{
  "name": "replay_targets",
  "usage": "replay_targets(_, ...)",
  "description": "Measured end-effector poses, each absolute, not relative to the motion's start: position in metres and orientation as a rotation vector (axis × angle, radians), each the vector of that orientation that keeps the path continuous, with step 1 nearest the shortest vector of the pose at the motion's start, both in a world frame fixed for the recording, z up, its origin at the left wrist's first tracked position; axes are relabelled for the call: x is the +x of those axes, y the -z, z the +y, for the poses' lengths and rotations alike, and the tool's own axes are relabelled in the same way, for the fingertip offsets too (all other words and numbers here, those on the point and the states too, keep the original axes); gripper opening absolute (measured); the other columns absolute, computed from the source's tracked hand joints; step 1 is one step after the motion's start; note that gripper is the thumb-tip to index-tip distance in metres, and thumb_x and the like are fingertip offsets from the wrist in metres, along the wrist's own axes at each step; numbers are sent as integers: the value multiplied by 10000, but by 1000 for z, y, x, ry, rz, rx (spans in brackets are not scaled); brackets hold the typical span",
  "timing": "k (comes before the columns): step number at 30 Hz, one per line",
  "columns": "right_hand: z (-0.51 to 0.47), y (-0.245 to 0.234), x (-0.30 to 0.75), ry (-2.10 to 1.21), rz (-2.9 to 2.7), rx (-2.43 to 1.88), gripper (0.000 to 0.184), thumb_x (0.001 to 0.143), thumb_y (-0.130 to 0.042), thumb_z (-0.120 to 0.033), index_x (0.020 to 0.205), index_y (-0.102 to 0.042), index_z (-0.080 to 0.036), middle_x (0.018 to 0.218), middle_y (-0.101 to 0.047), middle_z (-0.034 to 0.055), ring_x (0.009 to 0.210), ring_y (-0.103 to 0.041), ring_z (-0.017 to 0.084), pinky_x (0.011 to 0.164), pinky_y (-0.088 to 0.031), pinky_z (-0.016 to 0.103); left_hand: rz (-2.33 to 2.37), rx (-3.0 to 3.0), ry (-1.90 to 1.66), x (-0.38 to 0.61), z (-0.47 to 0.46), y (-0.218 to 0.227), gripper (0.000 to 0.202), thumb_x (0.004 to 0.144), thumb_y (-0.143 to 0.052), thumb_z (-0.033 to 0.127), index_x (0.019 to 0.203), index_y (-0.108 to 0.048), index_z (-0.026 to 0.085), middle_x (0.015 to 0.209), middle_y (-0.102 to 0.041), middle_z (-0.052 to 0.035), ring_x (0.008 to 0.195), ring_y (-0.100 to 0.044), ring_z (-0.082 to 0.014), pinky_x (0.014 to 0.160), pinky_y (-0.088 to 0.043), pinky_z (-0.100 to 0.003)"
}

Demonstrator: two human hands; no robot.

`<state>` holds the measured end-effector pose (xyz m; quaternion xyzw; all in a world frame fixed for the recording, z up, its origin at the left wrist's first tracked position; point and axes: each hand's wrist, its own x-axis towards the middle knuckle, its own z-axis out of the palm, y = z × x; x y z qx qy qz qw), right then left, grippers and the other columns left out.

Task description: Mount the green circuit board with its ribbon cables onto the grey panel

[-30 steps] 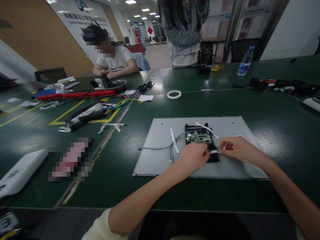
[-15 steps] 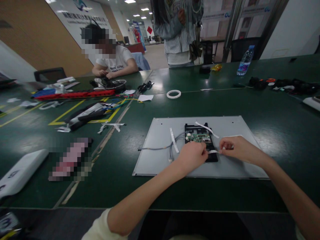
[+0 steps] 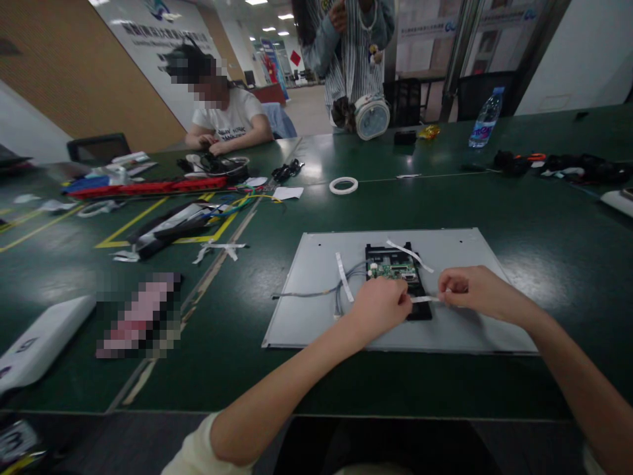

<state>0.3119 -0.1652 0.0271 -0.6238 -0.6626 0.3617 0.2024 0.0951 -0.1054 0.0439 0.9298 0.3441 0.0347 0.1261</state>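
Observation:
A flat grey panel (image 3: 306,264) lies on the green table, with a black bracket (image 3: 422,313) and a green circuit board (image 3: 393,269) at its middle. Between my two hands stretches a short strip of white tape (image 3: 422,299), just over the bracket's lower part. My left hand (image 3: 383,307) is closed on the tape's left end and hides part of the bracket. My right hand (image 3: 462,287) pinches the right end. Two more tape strips lie on the panel, one left of the board (image 3: 345,277) and one across its top right. Grey cables (image 3: 316,293) run left from the board.
A roll of white tape (image 3: 343,185) lies beyond the panel. A water bottle (image 3: 486,119) stands at the far right. Phone-like pink object (image 3: 141,313) and white case (image 3: 44,340) lie left. One person sits across the table; another stands behind it.
My right hand has moved slightly right and up, and more of the tape shows between my hands. My left hand barely shifts. The standing person has turned, and a round bag now shows.

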Motion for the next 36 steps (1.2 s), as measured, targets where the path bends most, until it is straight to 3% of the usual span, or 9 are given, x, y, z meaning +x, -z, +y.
replay_targets(17,-167,-30,316,-1095,-1757,-1720,159,763,-593,-354,822,-609,-207,676,-621,-18,644,-579,140,621,-418,257,958,2713,-202,94,-104,-47,203,807,-464,266,711,-611,165,639,-609,-31,572,-535,-144,547,-373,-251)
replay_targets(36,-165,-28,305,-811,-1919,-1822,107,785,-566,-302,809,-622,-214,686,-624,-31,643,-582,127,584,-389,240,959,2816,-133,97,-105,-36,215,810,-448,259,751,-633,166,661,-637,-63,624,-605,-210,573,-433,-301)
